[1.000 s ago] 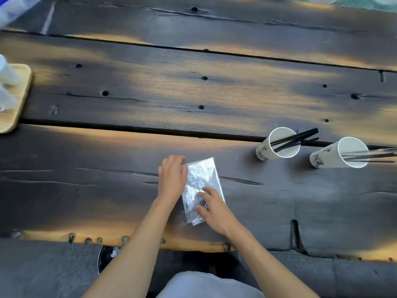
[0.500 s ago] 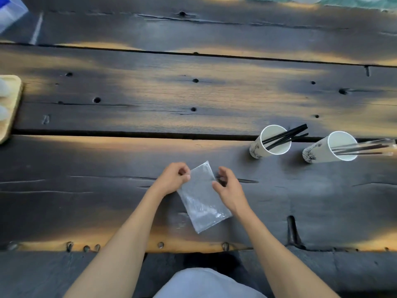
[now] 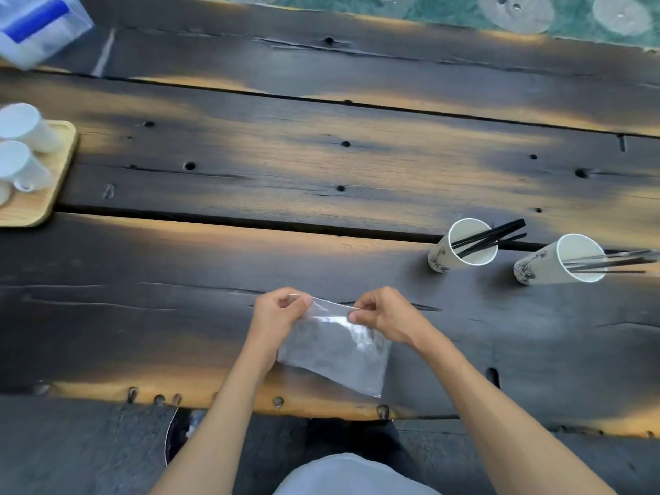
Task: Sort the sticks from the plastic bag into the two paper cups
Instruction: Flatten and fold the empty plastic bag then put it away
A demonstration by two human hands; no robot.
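Note:
A clear plastic bag (image 3: 335, 355) hangs over the near edge of the dark wooden table (image 3: 321, 166); I see no sticks inside it. My left hand (image 3: 276, 312) pinches its top left corner and my right hand (image 3: 384, 312) pinches its top right corner, stretching the top edge between them. To the right stand two paper cups. The nearer-left cup (image 3: 460, 251) holds several black sticks (image 3: 493, 235). The right cup (image 3: 557, 260) holds thin sticks (image 3: 614, 262) that are pale or clear mixed with dark, leaning right.
A light wooden tray (image 3: 46, 194) with white cups (image 3: 21, 144) sits at the table's left edge. A clear plastic box with a blue label (image 3: 39, 23) lies at the far left corner. A deep gap runs between the table planks.
The bag lay flat under both hands; now both hands have lifted its top edge and hold it by the two corners. The camera view has shifted, showing more of the tray and box.

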